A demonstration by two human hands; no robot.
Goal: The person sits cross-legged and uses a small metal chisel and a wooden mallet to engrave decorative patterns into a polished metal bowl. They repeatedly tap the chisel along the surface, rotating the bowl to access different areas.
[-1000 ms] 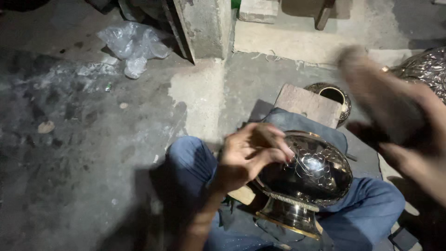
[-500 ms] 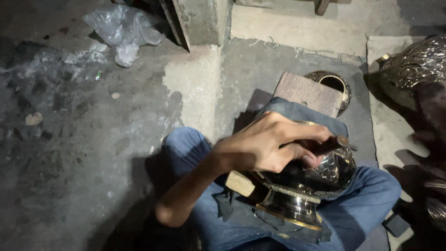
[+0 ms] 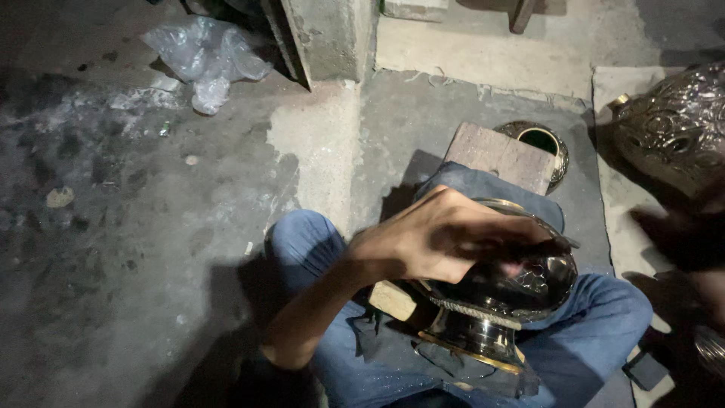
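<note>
Left hand [image 3: 442, 242] lies curled over the rim of a polished metal bowl [image 3: 502, 291] – fingers bent down onto the top edge, palm over the mouth, gripping the rim rather than flat on it. Right hand [image 3: 683, 238] is a dark blur at the right frame edge; can't tell if it is open, closed or holding anything.

Bowl sits in the lap, on a dark cloth [image 3: 453, 363] over blue-jeaned legs [image 3: 302, 242], person seated on the concrete floor [image 3: 136, 227]. Footed piece: round body, narrower neck, flared base with a gold band.

Orientation – bowl is tipped, mouth toward the upper right and away from the body, foot toward the lower left against the cloth. Long axis runs foot to mouth, on a diagonal.

Handling, as a judgement: rigid, likely fairly heavy for its size, mirror finish so slippery and quick to mark. Best holds look like the rim and the neck above the foot.

Nearby: wooden block [image 3: 498, 155] just beyond the knees, small brass ring-shaped part [image 3: 555, 147] touching its far side, embossed metal vessel [image 3: 676, 125] at right, crumpled clear plastic bag [image 3: 204, 57] well apart at upper left.
</note>
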